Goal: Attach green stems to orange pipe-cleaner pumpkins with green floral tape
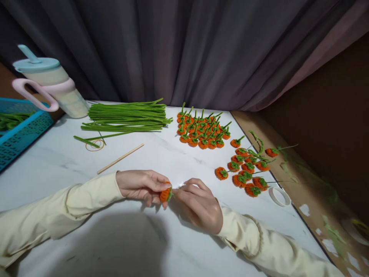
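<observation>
My left hand [145, 185] pinches a small orange chenille pumpkin [164, 194] between thumb and fingers, its green top turned to the right. Close beside that green top, my right hand [198, 202] has thumb and forefinger pressed together. What lies between those fingertips is too small to make out. Both hands are low over the white marbled table [161, 161]. To the right lies a loose group of similar orange pumpkins [248, 167] with green tops, several with thin bare stems.
Behind stand rows of pumpkins with fuzzy green stems [201, 130]. Green pipe cleaners [127, 115] lie at the back left, near a wooden stick [120, 158] and rubber bands [94, 144]. A tumbler [47, 77], blue basket [25, 134] and tape roll [279, 196] flank the work area.
</observation>
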Demonstrator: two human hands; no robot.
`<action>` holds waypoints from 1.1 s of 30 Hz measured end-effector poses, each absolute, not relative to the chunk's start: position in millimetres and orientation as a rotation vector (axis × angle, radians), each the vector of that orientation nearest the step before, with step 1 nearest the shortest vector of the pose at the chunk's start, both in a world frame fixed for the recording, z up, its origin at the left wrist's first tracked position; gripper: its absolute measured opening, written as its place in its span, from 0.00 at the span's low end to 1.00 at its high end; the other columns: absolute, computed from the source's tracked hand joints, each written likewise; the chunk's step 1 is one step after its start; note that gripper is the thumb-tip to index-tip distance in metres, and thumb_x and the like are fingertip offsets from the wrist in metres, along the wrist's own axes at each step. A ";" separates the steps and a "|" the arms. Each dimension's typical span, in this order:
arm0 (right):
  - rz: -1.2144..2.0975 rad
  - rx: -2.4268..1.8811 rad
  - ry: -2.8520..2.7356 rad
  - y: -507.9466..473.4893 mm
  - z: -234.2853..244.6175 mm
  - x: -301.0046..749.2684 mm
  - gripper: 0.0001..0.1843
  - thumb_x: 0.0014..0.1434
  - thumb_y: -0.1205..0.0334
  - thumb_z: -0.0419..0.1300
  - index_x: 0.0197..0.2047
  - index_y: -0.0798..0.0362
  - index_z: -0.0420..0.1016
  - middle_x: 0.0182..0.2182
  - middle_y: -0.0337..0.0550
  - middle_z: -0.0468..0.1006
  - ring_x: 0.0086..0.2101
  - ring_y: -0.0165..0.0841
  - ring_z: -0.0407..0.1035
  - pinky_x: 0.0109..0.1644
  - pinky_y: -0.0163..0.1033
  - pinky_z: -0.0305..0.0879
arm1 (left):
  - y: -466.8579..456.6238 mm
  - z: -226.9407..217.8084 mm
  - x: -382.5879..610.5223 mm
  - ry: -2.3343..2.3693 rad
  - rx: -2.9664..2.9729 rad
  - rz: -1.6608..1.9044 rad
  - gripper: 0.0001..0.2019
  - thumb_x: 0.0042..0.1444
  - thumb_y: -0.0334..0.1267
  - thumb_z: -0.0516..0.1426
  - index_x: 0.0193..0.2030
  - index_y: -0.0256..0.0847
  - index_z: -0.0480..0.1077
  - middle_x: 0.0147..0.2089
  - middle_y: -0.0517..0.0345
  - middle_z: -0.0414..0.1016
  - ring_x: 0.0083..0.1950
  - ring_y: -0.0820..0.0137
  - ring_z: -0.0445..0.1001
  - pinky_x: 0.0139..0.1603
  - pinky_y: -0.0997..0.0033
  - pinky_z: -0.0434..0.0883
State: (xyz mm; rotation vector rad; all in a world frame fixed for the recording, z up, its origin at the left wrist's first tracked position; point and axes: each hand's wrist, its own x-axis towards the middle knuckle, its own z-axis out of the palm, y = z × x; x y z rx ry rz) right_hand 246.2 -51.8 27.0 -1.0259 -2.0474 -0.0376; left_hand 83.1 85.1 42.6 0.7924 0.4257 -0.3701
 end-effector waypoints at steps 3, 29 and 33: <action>-0.163 -0.995 -2.117 -52.3 28.8 247.3 0.17 0.54 0.78 0.52 0.49 0.65 0.64 0.34 0.52 0.78 0.34 0.35 0.70 0.42 0.44 0.66 | 85.3 41.9 83.0 0.435 0.707 -0.403 0.14 0.48 0.40 0.63 0.32 0.31 0.67 0.28 0.49 0.75 0.21 0.80 0.65 0.18 0.85 0.66; 1.640 -0.900 -0.899 -44.6 38.8 246.2 0.14 0.49 0.59 0.66 0.32 0.59 0.68 0.24 0.42 0.77 0.25 0.29 0.72 0.33 0.38 0.70 | 68.1 66.1 77.3 0.100 2.202 0.136 0.07 0.61 0.35 0.47 0.37 0.36 0.64 0.32 0.54 0.70 0.30 0.74 0.70 0.31 0.79 0.67; 1.594 -0.859 -0.901 -45.5 40.6 244.0 0.13 0.51 0.59 0.65 0.34 0.59 0.68 0.26 0.44 0.78 0.28 0.30 0.73 0.36 0.40 0.71 | 69.8 62.0 75.3 -0.062 2.408 0.305 0.09 0.62 0.31 0.44 0.41 0.36 0.64 0.35 0.50 0.71 0.35 0.71 0.70 0.36 0.77 0.66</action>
